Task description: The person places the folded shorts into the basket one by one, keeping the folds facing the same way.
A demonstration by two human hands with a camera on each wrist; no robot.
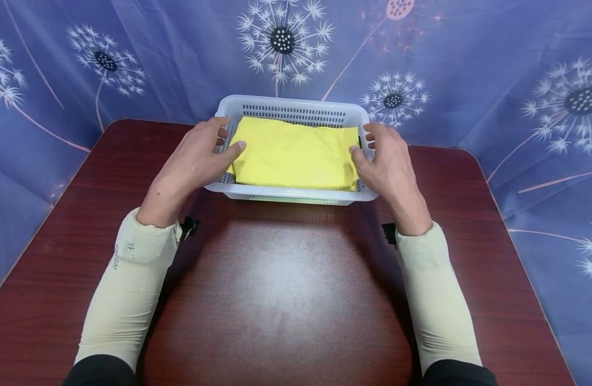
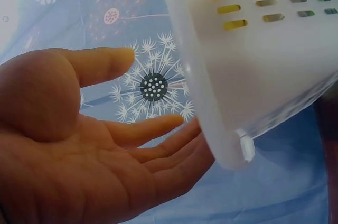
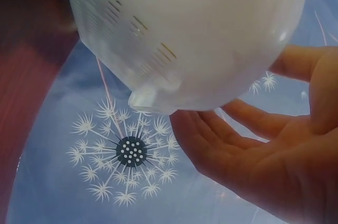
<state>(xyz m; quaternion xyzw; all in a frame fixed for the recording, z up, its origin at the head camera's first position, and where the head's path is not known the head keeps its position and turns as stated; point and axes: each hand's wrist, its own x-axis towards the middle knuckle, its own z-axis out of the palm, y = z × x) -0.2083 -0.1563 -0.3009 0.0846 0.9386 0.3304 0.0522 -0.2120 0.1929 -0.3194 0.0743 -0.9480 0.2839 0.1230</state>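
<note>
A white plastic basket [image 1: 296, 191] with slotted sides stands at the far edge of the table, with a folded yellow cloth-like item [image 1: 296, 153] lying flat inside it. My left hand [image 1: 194, 155] is at the basket's left end, its thumb spread away from the fingers. In the left wrist view, the outer fingertips [image 2: 198, 147] meet the basket's rim, while the thumb stands clear of it. At the right end is my right hand [image 1: 387, 161], thumb over the rim side. The right wrist view has its fingers [image 3: 211, 139] against the basket's outer edge, partly hidden behind it.
The dark red wooden table [image 1: 281, 300] stretches toward me in front of the basket. Behind and on both sides hangs a blue curtain [image 1: 180, 53] with dandelion prints, close to the basket's back. A small black wrist device [image 1: 189, 228] sits on the left sleeve.
</note>
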